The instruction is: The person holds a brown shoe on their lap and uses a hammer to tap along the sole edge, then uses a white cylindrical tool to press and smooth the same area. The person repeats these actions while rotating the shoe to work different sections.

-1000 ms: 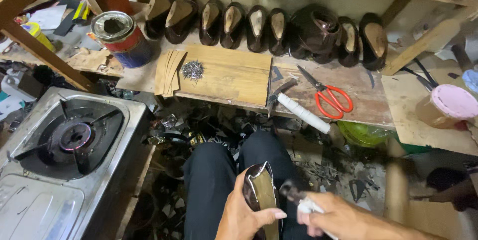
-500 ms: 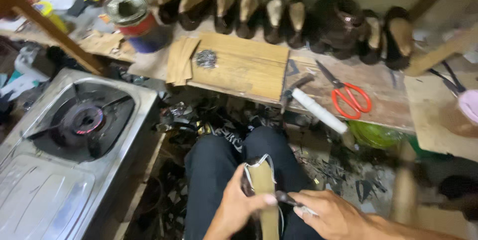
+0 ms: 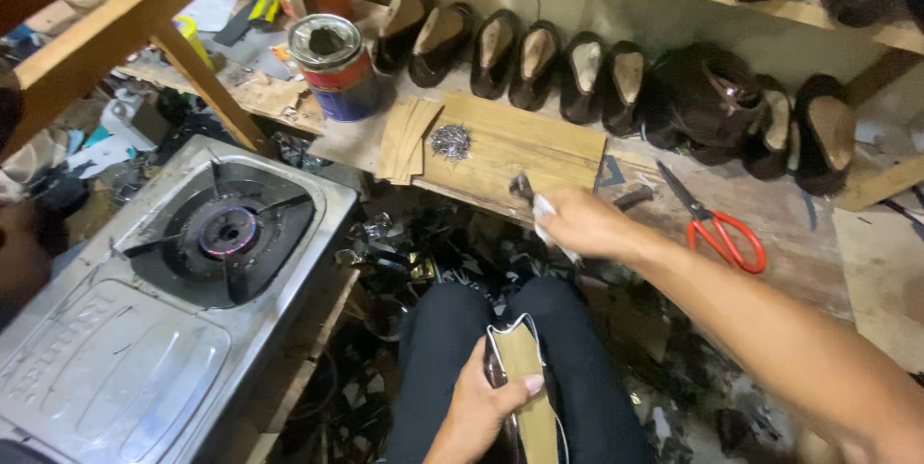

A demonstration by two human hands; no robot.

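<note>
Fingers of the left hand (image 3: 486, 406) are curled around a dark shoe upper with a tan insole board (image 3: 525, 387), which is held sole-up on the lap, between the knees of the black trousers (image 3: 438, 348); the thumb is pressed across the tan board. The right hand (image 3: 577, 223) is stretched well away from that shoe, over the near edge of the pale wooden board (image 3: 525, 146) on the bench, and is closed around a dark metal tool with a white-wrapped handle (image 3: 539, 202); its head is seen just above the knuckles, though its exact kind cannot be told. A small heap of grey tacks (image 3: 449, 141) lies on the board, near the tool's head. Red-handled scissors (image 3: 717, 223) are seen to the right on the bench. A row of dark shoes on lasts (image 3: 577, 69) is lined along the wall behind. A lit steel gas stove (image 3: 226, 233) stands at the left.
</note>
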